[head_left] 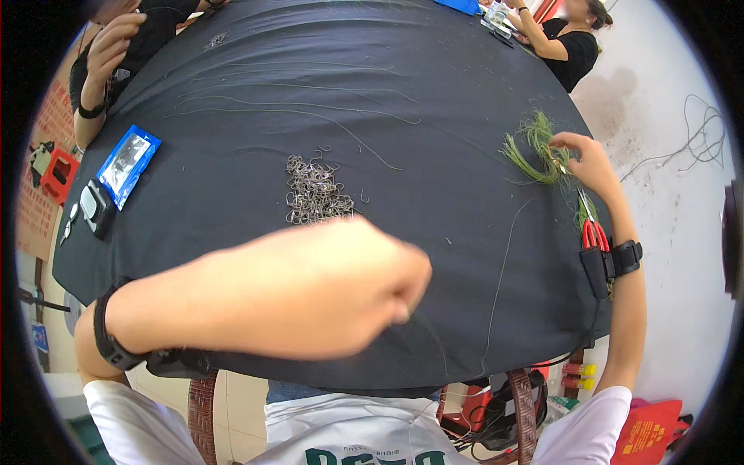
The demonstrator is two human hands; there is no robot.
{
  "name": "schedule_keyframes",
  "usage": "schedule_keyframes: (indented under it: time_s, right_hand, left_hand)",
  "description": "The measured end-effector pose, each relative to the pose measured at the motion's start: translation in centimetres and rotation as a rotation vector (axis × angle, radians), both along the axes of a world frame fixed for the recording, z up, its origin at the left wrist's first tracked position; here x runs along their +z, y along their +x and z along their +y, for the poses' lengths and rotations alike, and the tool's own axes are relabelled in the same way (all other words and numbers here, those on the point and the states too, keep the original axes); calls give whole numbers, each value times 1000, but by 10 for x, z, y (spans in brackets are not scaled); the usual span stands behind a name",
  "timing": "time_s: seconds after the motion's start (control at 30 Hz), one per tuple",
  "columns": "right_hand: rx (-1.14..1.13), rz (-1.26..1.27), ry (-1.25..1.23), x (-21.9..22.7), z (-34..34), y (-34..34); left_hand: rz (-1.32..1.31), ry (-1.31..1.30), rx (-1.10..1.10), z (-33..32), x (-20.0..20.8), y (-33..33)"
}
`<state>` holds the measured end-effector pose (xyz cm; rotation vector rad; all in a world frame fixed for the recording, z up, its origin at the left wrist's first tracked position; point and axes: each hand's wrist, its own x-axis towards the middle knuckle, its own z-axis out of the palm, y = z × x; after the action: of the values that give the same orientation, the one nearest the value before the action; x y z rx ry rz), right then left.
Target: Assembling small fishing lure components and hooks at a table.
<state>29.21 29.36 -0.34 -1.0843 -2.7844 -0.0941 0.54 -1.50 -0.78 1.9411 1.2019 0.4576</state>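
Note:
My left hand [349,279] reaches across the near middle of the table with its fingers curled closed, slightly blurred. Whatever it may hold is hidden. Just beyond it is a pile of metal fish hooks [314,194], its near edge covered by my wrist. At the far right, my right hand [593,164] has its thumb and forefinger closed at the tied part of a bundle of green fishing line [535,151]. Red-handled scissors [594,231] lie beside my right wrist, blades pointing away. A single thin strand [505,271] curves over the cloth between my hands.
Several long strands [302,87] lie across the far half of the black-covered table [434,46]. To the left are a blue packet [130,164] and a small black-and-white device [94,208]. Two other people sit at the far left and far right edges.

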Motion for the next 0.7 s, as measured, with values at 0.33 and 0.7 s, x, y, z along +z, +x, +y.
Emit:
schedule_keyframes:
  time_s: [0.33, 0.7]
  right_hand:
    - [197, 437, -757, 15, -138, -99]
    - [207, 575, -1373, -26, -169, -125]
  left_hand:
    - [-66, 326, 396, 18, -22, -11]
    - [-100, 352, 431, 27, -32, -24]
